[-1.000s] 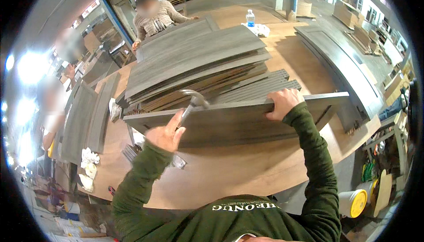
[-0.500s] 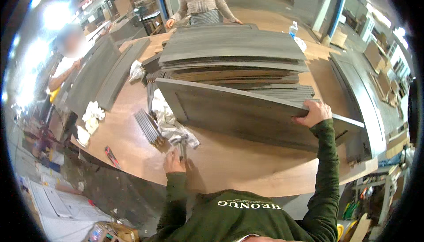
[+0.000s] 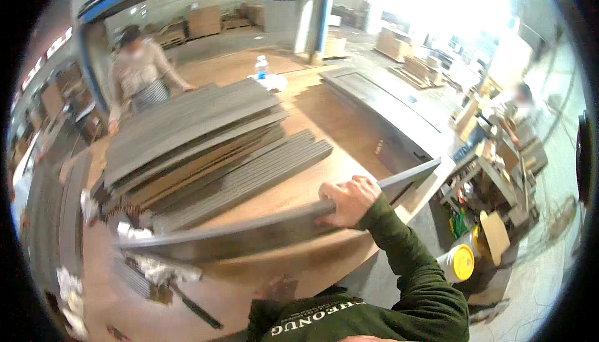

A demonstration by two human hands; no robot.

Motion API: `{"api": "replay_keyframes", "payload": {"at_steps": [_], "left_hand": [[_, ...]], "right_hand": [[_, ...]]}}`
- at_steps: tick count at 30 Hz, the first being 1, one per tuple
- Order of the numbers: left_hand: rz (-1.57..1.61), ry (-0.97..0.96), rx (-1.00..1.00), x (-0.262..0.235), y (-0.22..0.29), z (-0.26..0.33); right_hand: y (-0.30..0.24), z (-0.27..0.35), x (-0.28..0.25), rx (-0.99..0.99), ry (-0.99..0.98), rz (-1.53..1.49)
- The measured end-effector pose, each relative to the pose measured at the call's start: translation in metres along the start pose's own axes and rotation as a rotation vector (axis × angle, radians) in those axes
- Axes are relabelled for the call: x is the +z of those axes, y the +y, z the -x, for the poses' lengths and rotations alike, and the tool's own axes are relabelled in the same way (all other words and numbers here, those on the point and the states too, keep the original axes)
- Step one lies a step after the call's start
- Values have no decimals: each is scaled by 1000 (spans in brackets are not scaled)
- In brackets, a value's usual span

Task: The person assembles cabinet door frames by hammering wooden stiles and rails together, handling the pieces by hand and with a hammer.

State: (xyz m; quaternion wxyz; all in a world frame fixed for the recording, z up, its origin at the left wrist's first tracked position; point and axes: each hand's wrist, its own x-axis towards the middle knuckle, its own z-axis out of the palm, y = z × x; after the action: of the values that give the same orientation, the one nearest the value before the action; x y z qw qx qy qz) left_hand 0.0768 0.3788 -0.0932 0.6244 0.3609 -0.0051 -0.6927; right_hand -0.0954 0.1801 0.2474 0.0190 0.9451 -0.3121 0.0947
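Note:
My right hand grips the upper edge of a long grey framed panel, fingers over the edge. The panel stands on its edge across the near part of the table, slanting from low left to higher right. My left hand is near my body on the near side of the panel, blurred and in shadow, so its fingers cannot be made out. A dark narrow strip lies on the table to its left. Beside that are a bundle of grey strips and crumpled white wrapping, partly behind the panel.
Beyond the panel rise stacked grey boards and grouped grey strips. Another framed panel lies at the table's right side. A water bottle stands far back. One person stands across the table; a bucket is at right.
My view has swung to the right. The panel, still in my right hand, is more upright and nearer me. My left hand has left the short strip and drawn back toward my body.

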Motion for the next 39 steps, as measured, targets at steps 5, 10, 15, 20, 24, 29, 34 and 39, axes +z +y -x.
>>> {"api": "replay_keyframes", "payload": {"at_steps": [5,10,15,20,24,29,34,39], "left_hand": [[208,-682,-230,-91,-49,-101],[101,-842,-112,82,-45,-82],[-770,-344,-70,205,-45,-127],[-664,-369,281,283,-77,-209],[-837,-255,413,378,-63,-259],[-683,-60,540,517,21,-351],[-695,79,821,549,67,-490],[-874,81,449,540,-49,-494]], "right_hand": [[51,78,-32,180,-55,-17],[155,149,-45,239,231,-91],[270,206,-33,476,363,-28],[389,229,15,642,448,-37],[484,229,22,664,462,-114],[591,111,-40,708,333,-113],[639,32,-47,875,252,59],[669,93,70,1105,-108,99]]}}
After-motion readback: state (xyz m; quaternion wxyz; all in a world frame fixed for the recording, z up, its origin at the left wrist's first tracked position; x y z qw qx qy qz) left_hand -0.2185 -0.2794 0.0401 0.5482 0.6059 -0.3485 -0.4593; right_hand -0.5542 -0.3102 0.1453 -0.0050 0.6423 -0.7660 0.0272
